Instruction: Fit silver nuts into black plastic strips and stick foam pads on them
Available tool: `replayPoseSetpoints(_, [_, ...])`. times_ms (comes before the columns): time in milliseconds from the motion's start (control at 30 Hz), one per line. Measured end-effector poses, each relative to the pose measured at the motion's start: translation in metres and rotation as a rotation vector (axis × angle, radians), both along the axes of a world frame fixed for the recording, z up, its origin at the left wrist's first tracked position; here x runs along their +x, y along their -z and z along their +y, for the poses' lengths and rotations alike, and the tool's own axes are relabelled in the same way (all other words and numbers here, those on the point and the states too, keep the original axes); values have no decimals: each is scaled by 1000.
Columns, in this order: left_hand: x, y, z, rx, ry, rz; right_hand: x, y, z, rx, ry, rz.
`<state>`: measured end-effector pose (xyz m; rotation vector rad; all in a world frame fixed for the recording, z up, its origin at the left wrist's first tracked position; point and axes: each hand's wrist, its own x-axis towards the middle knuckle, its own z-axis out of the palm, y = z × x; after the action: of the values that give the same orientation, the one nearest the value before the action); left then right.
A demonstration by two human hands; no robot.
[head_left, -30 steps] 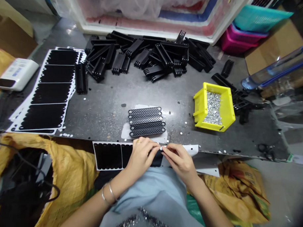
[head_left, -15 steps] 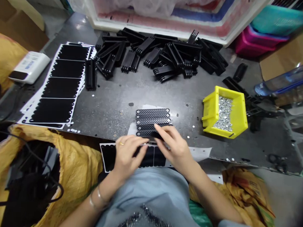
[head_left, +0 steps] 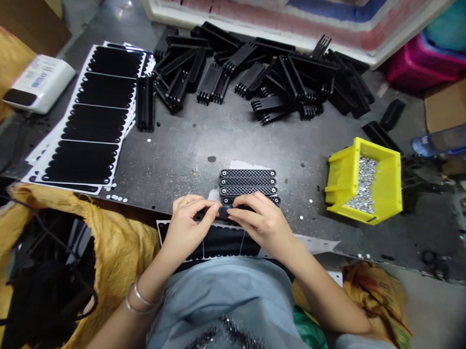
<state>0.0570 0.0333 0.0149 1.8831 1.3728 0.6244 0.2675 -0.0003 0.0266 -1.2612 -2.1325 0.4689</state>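
Between my two hands, at the table's front edge, is a small black oval piece (head_left: 224, 210). My left hand (head_left: 189, 219) pinches its left end with thumb and index finger. On the other side my right hand (head_left: 264, 219) has its fingertips closed on the right end. Just beyond the fingers lie several black mesh-patterned strips (head_left: 248, 181) side by side, with light round ends; my right hand partly covers the nearest one. A white-backed sheet of black scalloped stickers (head_left: 223, 240) hangs at the edge below my hands.
A yellow bin (head_left: 342, 181) of small shiny metal parts stands at right. Black slotted plastic parts (head_left: 263, 79) are heaped at the back. More sticker sheets (head_left: 91, 118) and a white device (head_left: 41, 84) are at left. A yellow sack (head_left: 116, 241) is below the edge.
My hands have come closer together, and the black oval piece now shows between their fingertips. The camera view has shifted, so the table items appear displaced.
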Motion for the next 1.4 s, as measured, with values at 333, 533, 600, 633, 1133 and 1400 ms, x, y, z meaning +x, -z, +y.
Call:
replayPoseSetpoints(333, [0, 2, 8, -33, -2, 6, 54, -10, -18, -236, 207, 176])
replayPoseSetpoints(533, [-2, 2, 9, -16, 3, 12, 67, 1, -20, -230, 235, 326])
replayPoseSetpoints(600, [-3, 3, 11, 5, 15, 23, 63, 3, -21, -249, 207, 319])
replayPoseSetpoints(633, [-4, 4, 12, 16, 21, 30, 61, 3, -22, -235, 207, 305])
replayPoseSetpoints(1133, [32, 5, -46, 380, 545, -50, 137, -4, -166, -385, 786, 122])
replayPoseSetpoints(1400, [39, 15, -44, 354, 549, 45, 147, 19, -144, -194, 721, -6])
